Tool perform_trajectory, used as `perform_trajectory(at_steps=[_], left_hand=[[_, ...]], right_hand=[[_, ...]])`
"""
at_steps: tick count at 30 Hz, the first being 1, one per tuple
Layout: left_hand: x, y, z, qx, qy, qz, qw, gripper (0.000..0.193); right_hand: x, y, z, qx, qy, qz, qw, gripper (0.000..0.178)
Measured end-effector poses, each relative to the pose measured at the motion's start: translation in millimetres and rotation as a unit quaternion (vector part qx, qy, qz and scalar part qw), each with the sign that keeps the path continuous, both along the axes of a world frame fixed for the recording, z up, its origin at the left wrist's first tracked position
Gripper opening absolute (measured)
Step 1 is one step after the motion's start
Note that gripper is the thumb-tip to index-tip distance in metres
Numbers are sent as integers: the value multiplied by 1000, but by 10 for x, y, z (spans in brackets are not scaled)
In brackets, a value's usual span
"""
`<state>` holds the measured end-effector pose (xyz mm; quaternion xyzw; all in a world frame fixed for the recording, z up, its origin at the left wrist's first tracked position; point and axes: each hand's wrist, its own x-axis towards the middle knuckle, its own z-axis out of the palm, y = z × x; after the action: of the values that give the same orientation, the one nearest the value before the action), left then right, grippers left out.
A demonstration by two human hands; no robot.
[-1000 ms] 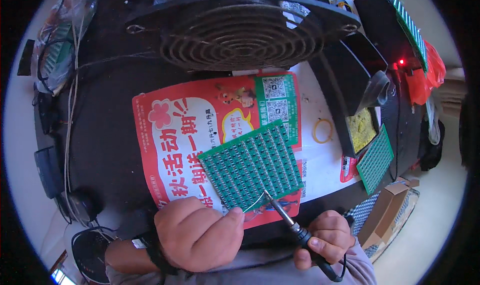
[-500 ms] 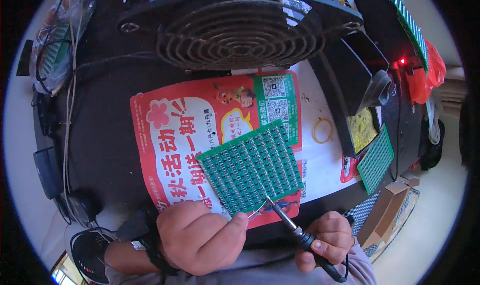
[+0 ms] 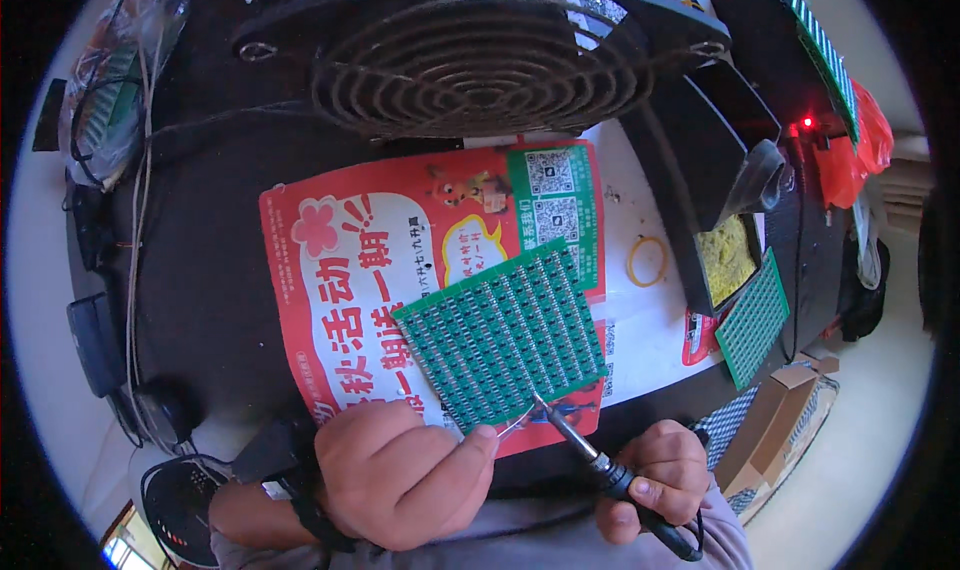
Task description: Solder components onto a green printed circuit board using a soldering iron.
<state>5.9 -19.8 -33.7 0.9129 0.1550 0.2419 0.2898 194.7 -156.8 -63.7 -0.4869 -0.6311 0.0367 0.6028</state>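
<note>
A green circuit board point(image 3: 505, 335) covered with rows of small components lies tilted on a red and white printed sheet point(image 3: 330, 260). My right hand point(image 3: 660, 480) is closed round the dark handle of a soldering iron point(image 3: 575, 440), whose tip meets the board's near edge. Between the thumb and forefinger of my left hand point(image 3: 405, 475), a thin strand of solder wire point(image 3: 513, 426) is pinched. Its far end reaches the iron's tip. Whether they touch is too small to tell.
A black fan point(image 3: 490, 70) with a round grille stands behind the sheet. To the right are a black holder with yellow sponge point(image 3: 727, 255), a second green board point(image 3: 755, 330) and a cardboard box point(image 3: 775, 425). A yellow ring point(image 3: 648, 261) lies on white paper. Cables point(image 3: 140, 220) run down the left.
The handle of the soldering iron has shifted very slightly in my right hand. My left hand and the board stay where they were.
</note>
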Motion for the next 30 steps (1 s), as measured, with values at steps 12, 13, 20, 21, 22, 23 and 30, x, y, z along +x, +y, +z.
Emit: perform_trajectory(at_steps=[12,13,20,21,22,23,30], left_hand=[[3,25,-20,10,-7,1,1000,16],[9,16,-19,2,-8,3,1000,19],[11,2,-18,-16,-16,17,1000,22],[8,6,-4,-22,-5,20,1000,21],[5,15,20,-27,7,24,999,21],[-1,20,38,-32,19,28,999,20],[4,73,106,-195,-14,150,969,16]], right_hand=[[2,-22,29,-30,37,3,999,22],[4,-20,41,-35,37,6,999,22],[67,-208,-4,-57,56,13,997,21],[67,-204,-11,-54,63,12,997,21],[67,-196,-21,-50,70,12,996,20],[61,-185,-44,-42,84,12,996,20],[-31,-143,22,-44,241,-74,967,24]])
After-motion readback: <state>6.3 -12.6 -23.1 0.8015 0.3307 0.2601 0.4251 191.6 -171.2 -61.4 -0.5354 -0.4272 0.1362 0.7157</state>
